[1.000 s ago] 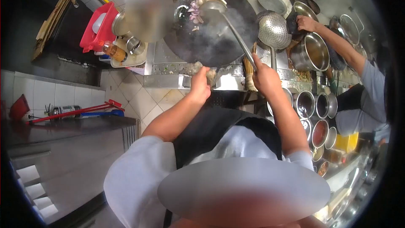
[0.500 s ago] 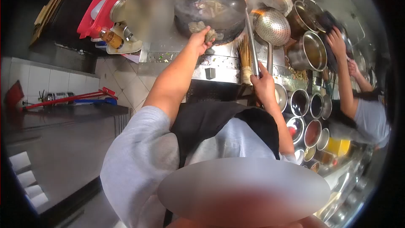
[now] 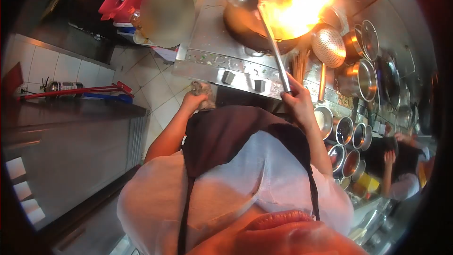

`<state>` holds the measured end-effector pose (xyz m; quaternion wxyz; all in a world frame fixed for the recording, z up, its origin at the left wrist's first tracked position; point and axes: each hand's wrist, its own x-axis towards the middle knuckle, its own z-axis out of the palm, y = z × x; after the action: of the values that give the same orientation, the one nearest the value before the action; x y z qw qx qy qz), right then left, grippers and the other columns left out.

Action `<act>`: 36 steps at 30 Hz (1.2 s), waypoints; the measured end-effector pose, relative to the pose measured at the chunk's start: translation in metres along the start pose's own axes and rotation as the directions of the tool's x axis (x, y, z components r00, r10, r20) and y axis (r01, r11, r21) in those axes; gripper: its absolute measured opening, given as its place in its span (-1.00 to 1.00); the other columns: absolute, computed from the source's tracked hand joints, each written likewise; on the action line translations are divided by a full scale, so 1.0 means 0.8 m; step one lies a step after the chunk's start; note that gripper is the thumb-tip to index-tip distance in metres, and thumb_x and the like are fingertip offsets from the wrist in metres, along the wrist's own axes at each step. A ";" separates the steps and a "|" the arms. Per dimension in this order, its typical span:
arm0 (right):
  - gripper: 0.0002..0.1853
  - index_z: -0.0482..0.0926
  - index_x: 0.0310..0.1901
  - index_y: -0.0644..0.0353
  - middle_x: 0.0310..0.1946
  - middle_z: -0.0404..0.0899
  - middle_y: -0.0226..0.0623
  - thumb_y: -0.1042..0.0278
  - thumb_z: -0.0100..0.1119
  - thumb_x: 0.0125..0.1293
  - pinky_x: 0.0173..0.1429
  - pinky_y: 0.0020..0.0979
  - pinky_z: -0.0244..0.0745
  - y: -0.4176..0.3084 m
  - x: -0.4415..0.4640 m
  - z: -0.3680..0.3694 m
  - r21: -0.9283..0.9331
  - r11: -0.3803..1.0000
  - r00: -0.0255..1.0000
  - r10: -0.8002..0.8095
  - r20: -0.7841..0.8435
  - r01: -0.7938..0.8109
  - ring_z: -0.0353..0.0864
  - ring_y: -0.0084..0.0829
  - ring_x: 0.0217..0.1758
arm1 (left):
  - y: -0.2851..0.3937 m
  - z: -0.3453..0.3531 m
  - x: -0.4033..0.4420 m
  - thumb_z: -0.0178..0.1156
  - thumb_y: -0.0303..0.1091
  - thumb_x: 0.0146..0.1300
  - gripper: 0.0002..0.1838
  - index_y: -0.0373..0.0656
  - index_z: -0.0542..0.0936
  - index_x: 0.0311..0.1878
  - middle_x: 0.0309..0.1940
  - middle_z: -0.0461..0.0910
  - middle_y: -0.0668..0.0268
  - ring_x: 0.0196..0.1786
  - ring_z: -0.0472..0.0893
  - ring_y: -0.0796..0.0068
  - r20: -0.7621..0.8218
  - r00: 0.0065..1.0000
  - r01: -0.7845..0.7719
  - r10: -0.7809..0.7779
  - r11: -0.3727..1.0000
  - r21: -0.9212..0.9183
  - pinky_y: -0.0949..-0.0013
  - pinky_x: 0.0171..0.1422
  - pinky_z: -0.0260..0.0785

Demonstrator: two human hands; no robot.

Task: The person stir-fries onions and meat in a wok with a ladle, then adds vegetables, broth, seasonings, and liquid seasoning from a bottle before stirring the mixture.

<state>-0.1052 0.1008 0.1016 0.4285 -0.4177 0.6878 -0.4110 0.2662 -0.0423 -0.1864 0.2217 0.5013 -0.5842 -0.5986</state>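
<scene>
The left hand [image 3: 198, 100] is closed beside the waist at the end of a bent arm [image 3: 165, 138], while the right hand [image 3: 298, 103] reaches further forward, fingers [image 3: 289, 98] curled, its forearm [image 3: 317, 138] slanting inward.

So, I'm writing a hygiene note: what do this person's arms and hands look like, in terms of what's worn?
The left hand and right hand are bare, with no gloves, watch or bracelet visible. The forearms are uncovered too, below pale short sleeves, tinted warm by the flames. I see no markings on the sleeves.
</scene>
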 end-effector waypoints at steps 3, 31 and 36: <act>-0.34 0.37 0.46 0.19 -0.38 0.52 -0.46 0.58 0.18 0.28 -0.43 -0.54 0.36 -0.033 0.038 0.095 0.020 0.999 0.987 -0.028 0.161 0.025 0.42 -0.67 -0.48 | 0.043 -0.062 -0.073 0.29 -0.47 0.06 -0.59 -0.33 0.61 0.04 -0.13 0.69 0.22 -0.12 0.70 0.36 -0.154 0.957 0.186 -0.244 0.930 -0.316 0.30 -0.03 0.55; -0.91 0.44 -0.23 0.27 -0.47 0.52 -0.28 0.50 0.15 0.35 -0.35 -0.42 0.55 -0.201 0.445 0.441 0.709 0.588 0.868 -0.022 0.495 -0.389 0.58 -0.40 -0.41 | -0.094 -0.272 -0.306 0.41 -0.27 0.08 -0.42 -0.29 0.53 0.17 -0.05 0.69 0.14 -0.02 0.70 0.30 -0.596 0.673 0.247 -0.438 0.892 -0.378 0.27 0.08 0.55; -0.88 0.47 -0.29 0.30 -0.46 0.52 -0.29 0.45 0.17 0.36 -0.33 -0.48 0.59 -0.211 0.419 0.399 0.735 0.466 0.817 -0.043 0.574 -0.492 0.59 -0.44 -0.37 | -0.115 -0.298 -0.259 0.40 -0.21 0.10 -0.42 -0.30 0.52 0.16 -0.02 0.69 0.05 0.01 0.71 0.18 -0.564 0.745 0.306 -0.356 0.934 -0.185 0.22 0.11 0.55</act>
<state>0.1351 -0.3290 0.0811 0.7978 -0.1418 0.2970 -0.5051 0.5834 0.0407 -0.1566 0.3019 0.7480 -0.3634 -0.4661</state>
